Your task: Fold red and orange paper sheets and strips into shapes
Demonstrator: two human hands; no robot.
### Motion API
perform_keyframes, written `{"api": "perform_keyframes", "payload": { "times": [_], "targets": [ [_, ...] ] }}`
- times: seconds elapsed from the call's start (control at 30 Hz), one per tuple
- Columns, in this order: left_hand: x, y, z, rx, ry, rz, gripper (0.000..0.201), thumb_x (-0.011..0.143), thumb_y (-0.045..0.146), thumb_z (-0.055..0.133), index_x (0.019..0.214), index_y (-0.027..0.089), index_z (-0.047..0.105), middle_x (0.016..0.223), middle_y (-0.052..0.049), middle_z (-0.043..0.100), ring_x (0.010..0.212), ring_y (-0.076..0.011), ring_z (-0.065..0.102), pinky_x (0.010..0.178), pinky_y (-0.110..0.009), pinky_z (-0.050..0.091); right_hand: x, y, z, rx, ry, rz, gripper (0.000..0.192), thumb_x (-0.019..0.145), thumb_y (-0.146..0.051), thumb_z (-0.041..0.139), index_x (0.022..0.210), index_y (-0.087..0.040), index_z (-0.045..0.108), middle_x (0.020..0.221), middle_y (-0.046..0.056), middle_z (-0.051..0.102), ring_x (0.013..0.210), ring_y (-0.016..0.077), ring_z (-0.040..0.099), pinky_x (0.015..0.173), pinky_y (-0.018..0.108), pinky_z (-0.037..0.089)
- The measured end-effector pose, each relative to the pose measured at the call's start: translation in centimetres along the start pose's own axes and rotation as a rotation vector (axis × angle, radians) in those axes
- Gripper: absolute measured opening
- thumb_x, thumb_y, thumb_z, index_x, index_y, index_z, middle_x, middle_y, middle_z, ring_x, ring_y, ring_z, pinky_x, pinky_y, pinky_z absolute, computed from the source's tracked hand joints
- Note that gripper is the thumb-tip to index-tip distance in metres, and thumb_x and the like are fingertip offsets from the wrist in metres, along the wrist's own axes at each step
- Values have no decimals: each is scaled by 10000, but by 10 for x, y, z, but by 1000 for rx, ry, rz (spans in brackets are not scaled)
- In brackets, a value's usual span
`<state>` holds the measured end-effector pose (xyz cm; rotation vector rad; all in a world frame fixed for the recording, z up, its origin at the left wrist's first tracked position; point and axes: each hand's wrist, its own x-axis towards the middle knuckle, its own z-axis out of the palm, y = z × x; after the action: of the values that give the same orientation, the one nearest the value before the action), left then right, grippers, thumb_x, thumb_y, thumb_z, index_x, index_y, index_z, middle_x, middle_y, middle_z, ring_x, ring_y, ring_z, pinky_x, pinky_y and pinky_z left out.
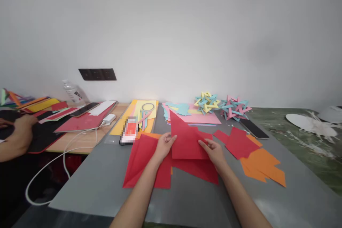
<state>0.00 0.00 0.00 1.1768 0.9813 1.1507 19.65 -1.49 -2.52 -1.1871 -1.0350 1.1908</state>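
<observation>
Folded red sheet (187, 139): mid-counter, raised point upward, pinched at its left edge by left hand (164, 146), at its lower right by right hand (213, 151); fingertips partly hidden behind paper. Beneath: flat red sheets (144, 164), partly covered. Right of these: orange offcuts (263, 167) and red offcuts (239, 142). Toward far edge: pastel paper stack (197, 117), two woven paper stars (221, 106). Pixelated item (129, 131) unreadable. Gray counter (101, 181) cut off at bottom.
</observation>
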Motion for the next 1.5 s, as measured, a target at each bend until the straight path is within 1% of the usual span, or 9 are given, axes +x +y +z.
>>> {"api": "perform_keyframes", "payload": {
  "times": [0.13,0.27,0.37,0.47,0.83,1.1,1.23,1.3,1.5],
  "targets": [
    [-5,8,-1,147,100,80,313,735,423,491,902,160,519,676,-41,625,595,-169,584,556,-281,455,0,1,-1,41,-10,0,332,576,-474,644,770,-204,641,753,39,686,732,252,626,639,347,500],
    [-16,45,-36,669,637,394,274,809,344,365,969,199,535,997,-90,558,904,-217,524,784,-361,396,2,5,-3,38,7,21,350,576,-481,640,797,-209,639,744,34,687,726,255,628,633,352,500],
    [-24,61,-77,1122,1081,339,280,777,298,414,972,168,566,1171,-143,422,1110,-339,332,886,-521,225,3,7,-4,52,-3,44,330,569,-474,650,774,-215,641,736,30,688,718,254,630,615,344,502],
    [-30,55,-106,1296,1147,284,267,768,252,406,938,167,593,1207,-149,387,1121,-353,301,885,-541,199,4,8,-4,69,0,55,299,561,-452,666,750,-222,642,723,20,689,702,244,633,607,328,501],
    [-34,32,-117,1331,1072,263,255,706,181,444,883,176,627,1214,-125,397,1122,-330,319,917,-509,197,4,7,-3,18,0,47,295,550,-474,659,712,-228,648,706,24,687,677,260,631,577,344,507],
    [-33,57,-96,1296,999,315,309,733,195,435,1019,170,549,1181,-140,425,1108,-326,343,905,-501,224,4,7,-2,64,50,11,341,610,-461,621,850,-220,625,830,18,679,823,250,609,709,345,485],
    [-26,70,-46,1205,311,456,393,749,274,460,1140,240,451,1138,-86,491,1089,-245,411,909,-402,296,3,7,0,48,85,-12,323,620,-447,618,848,-217,619,897,24,665,901,252,580,761,346,465],
    [-22,65,-17,1172,20,476,572,683,366,558,1217,290,368,1288,-71,366,1179,-254,324,940,-406,272,2,6,1,62,69,-3,310,626,-447,613,834,-217,615,894,27,665,889,251,583,753,347,466],
    [-13,29,36,1138,-192,600,645,670,436,571,1248,310,313,1355,-19,298,1255,-196,205,1028,-412,127,-8,-6,2,76,-18,-22,385,578,-388,674,910,-206,601,905,40,659,863,247,587,711,335,474]
  ]
}}
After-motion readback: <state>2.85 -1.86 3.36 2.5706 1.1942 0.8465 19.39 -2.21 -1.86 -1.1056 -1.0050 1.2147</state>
